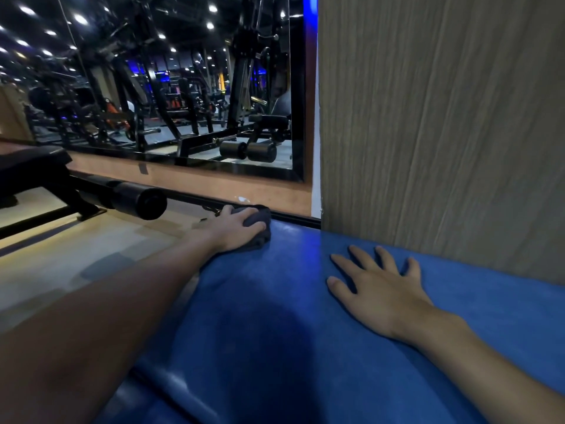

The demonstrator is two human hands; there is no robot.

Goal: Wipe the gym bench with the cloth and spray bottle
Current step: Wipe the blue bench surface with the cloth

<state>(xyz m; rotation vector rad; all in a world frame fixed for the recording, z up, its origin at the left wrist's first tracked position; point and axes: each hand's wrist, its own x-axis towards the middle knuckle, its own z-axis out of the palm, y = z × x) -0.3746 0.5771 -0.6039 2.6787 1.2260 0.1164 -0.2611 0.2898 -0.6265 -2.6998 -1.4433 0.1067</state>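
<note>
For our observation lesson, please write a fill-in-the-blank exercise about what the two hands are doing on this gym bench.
1. The left hand grips a dark ____ at the far corner of the bench pad.
2. The pad's upholstery is ____ in colour.
3. The right hand lies ____ on the pad, fingers spread, holding nothing.
4. Beyond the pad's far edge, a black-framed ____ reflects the gym.

Missing words: cloth; blue; flat; mirror.
</note>
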